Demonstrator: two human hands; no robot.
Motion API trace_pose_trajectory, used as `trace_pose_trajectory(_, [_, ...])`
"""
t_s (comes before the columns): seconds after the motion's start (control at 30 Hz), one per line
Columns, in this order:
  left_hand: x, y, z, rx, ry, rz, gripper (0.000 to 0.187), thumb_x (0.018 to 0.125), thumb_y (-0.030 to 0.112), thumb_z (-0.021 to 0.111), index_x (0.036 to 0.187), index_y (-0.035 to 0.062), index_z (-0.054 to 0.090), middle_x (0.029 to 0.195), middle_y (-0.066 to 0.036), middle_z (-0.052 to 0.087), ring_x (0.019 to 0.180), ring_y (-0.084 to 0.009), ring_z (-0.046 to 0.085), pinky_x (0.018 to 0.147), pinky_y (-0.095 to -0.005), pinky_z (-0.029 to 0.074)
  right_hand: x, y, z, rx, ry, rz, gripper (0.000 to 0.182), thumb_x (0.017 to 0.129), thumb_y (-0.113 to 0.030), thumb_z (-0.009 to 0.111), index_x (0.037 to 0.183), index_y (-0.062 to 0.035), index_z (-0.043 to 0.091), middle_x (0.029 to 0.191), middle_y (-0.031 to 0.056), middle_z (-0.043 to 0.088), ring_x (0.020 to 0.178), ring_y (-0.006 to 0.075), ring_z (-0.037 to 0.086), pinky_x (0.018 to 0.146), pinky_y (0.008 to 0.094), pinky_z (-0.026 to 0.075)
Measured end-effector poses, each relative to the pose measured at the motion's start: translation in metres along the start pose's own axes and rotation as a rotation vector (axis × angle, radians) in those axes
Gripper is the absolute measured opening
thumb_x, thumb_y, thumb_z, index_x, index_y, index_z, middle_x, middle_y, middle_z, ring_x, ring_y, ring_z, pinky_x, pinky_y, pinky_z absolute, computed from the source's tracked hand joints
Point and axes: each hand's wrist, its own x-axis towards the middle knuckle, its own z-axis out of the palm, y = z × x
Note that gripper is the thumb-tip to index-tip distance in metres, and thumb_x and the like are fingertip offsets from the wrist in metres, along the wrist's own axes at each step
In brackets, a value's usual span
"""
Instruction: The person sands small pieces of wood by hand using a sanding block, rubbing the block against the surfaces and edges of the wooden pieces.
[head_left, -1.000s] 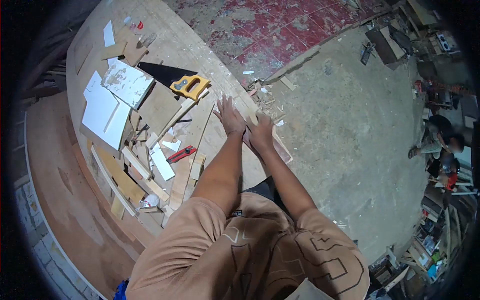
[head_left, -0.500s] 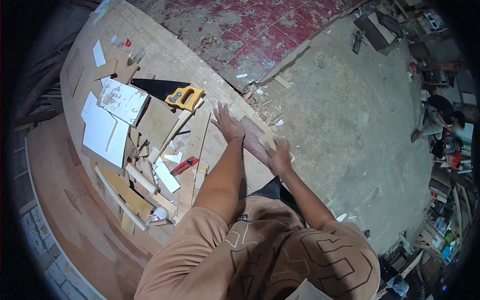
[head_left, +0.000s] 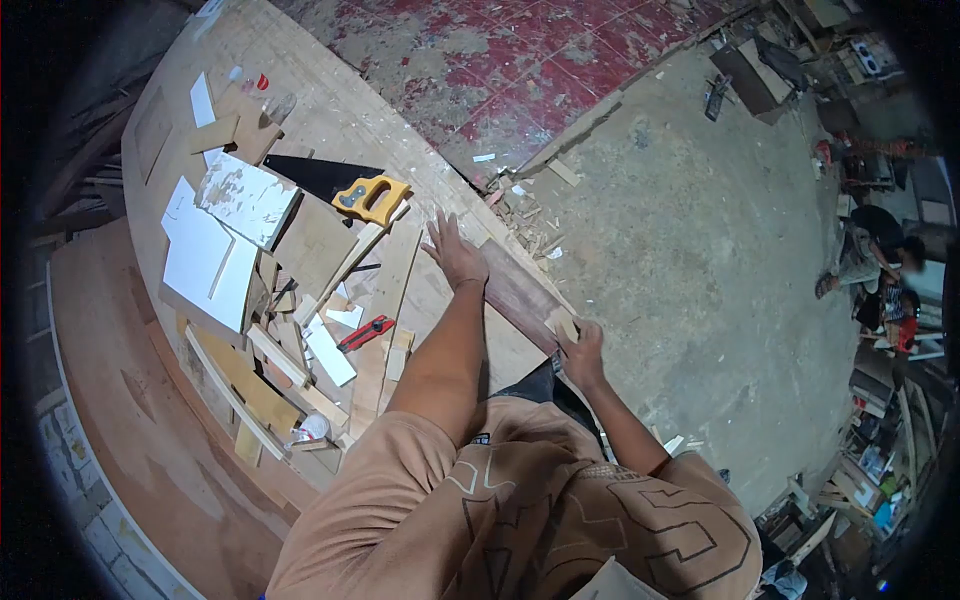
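A reddish-brown board (head_left: 520, 290) lies along the right edge of the wooden worktable (head_left: 350, 90). My left hand (head_left: 457, 255) is spread, its palm edge against the board's far end. At the board's near end, my right hand (head_left: 580, 348) is closed round a small pale block (head_left: 566, 327), which touches the board. Left of my left hand are a handsaw with a yellow handle (head_left: 372, 200) and a red utility knife (head_left: 367, 333).
White panels (head_left: 212, 262), a paint-flaked board (head_left: 246, 200) and wood offcuts (head_left: 280, 355) cover the table's left part. Wood scraps (head_left: 530, 228) lie on the concrete floor (head_left: 690, 250) beside the table. People (head_left: 880, 260) sit at the far right.
My right hand has moved with the pale block down the board toward its near end, so more of the board's surface shows. My left hand has stayed almost in place.
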Motion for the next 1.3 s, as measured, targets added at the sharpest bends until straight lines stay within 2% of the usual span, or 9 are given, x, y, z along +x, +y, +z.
trace_pose_trajectory(0.23, [0.001, 0.003, -0.004, -0.075, 0.031, 0.006, 0.056, 0.084, 0.003, 0.046, 0.14, 0.0075, 0.047, 0.159, -0.011, 0.028, 0.149, -0.0346, 0.015, 0.12, -0.0568, 0.0, 0.17, -0.053, 0.069, 0.205, 0.089, 0.07, 0.038, 0.087, -0.02, 0.063, 0.123, -0.0073, 0.064, 0.124, 0.0229, 0.054, 0.115, 0.0421, 0.048, 0.099, 0.0514, 0.038])
trace_pose_trajectory(0.37, [0.0, -0.003, -0.001, -0.1, 0.011, -0.008, 0.055, 0.085, 0.004, 0.045, 0.139, 0.007, 0.048, 0.158, -0.012, 0.029, 0.149, -0.0356, 0.015, 0.12, -0.0575, -0.001, 0.22, -0.074, 0.016, 0.082, 0.137, 0.023, 0.039, 0.089, -0.019, 0.062, 0.126, -0.0057, 0.062, 0.121, 0.0224, 0.056, 0.113, 0.04, 0.05, 0.099, 0.0477, 0.04])
trace_pose_trajectory(0.57, [-0.004, -0.005, 0.0, -0.143, 0.056, 0.044, 0.053, 0.089, 0.013, 0.049, 0.141, 0.007, 0.046, 0.156, -0.014, 0.032, 0.149, -0.0374, 0.015, 0.118, -0.0602, -0.001, 0.206, -0.019, -0.035, 1.607, -0.226, 0.579, 0.042, 0.1, -0.023, 0.048, 0.135, -0.0008, 0.054, 0.121, 0.0168, 0.061, 0.096, 0.0285, 0.064, 0.086, 0.0387, 0.052])
trace_pose_trajectory(0.7, [0.002, 0.0, -0.017, -0.269, -0.045, 0.003, 0.051, 0.095, 0.023, 0.05, 0.142, 0.0058, 0.044, 0.155, -0.016, 0.034, 0.149, -0.0386, 0.014, 0.117, -0.0611, -0.003, 0.186, -0.026, -0.091, 1.948, -0.325, 0.624, 0.044, 0.099, -0.025, 0.052, 0.132, 0.0032, 0.049, 0.116, 0.0175, 0.062, 0.1, 0.029, 0.063, 0.085, 0.0424, 0.055])
trace_pose_trajectory(0.77, [0.001, 0.011, -0.035, -0.272, -0.053, -0.045, 0.048, 0.097, 0.026, 0.05, 0.14, 0.0038, 0.046, 0.148, -0.018, 0.044, 0.144, -0.0381, 0.028, 0.118, -0.0581, 0.009, 0.183, -0.029, -0.098, 2.102, -0.372, 0.686, 0.043, 0.101, -0.015, 0.043, 0.141, -0.0005, 0.042, 0.116, 0.0158, 0.063, 0.096, 0.029, 0.065, 0.086, 0.0459, 0.056])
trace_pose_trajectory(0.87, [-0.011, 0.039, -0.083, -0.83, -0.31, 0.058, 0.044, 0.095, 0.024, 0.054, 0.132, -0.0009, 0.053, 0.129, -0.015, 0.059, 0.121, -0.0222, 0.055, 0.104, -0.0337, 0.041, 0.177, -0.028, -0.091, 1.984, -0.399, 0.554, 0.041, 0.099, -0.012, 0.047, 0.138, 0.0004, 0.046, 0.116, 0.0176, 0.062, 0.097, 0.0284, 0.065, 0.085, 0.0449, 0.057])
trace_pose_trajectory(0.97, [-0.039, 0.065, -0.118, -1.01, -0.509, -0.029, 0.043, 0.093, 0.019, 0.06, 0.131, 0.0, 0.055, 0.12, -0.012, 0.063, 0.114, -0.0177, 0.058, 0.101, -0.0321, 0.044, 0.171, -0.05, -0.106, 1.808, -0.442, 0.489, 0.04, 0.097, -0.009, 0.052, 0.135, 0.0017, 0.048, 0.113, 0.0167, 0.064, 0.094, 0.0252, 0.067, 0.083, 0.04, 0.059])
trace_pose_trajectory(1.13, [-0.065, 0.071, -0.137, -0.964, -0.381, 0.03, 0.029, 0.079, 0.005, 0.077, 0.103, 0.0, 0.061, 0.091, -0.002, 0.066, 0.082, -0.0076, 0.063, 0.075, -0.0234, 0.053, 0.163, -0.07, -0.106, 1.697, -0.528, 0.359, 0.038, 0.093, -0.005, 0.058, 0.13, 0.0032, 0.054, 0.106, 0.0117, 0.067, 0.088, 0.0185, 0.068, 0.08, 0.0315, 0.059])
trace_pose_trajectory(1.3, [-0.076, 0.06, -0.155, -0.91, -0.379, 0.066, 0.018, 0.084, 0.012, 0.075, 0.092, 0.001, 0.064, 0.081, -0.001, 0.064, 0.076, -0.0076, 0.059, 0.07, -0.0245, 0.049, 0.16, -0.073, -0.113, 1.521, -0.651, 0.227, 0.043, 0.089, -0.011, 0.07, 0.125, 0.0049, 0.055, 0.105, 0.0106, 0.067, 0.088, 0.0179, 0.068, 0.08, 0.032, 0.059])
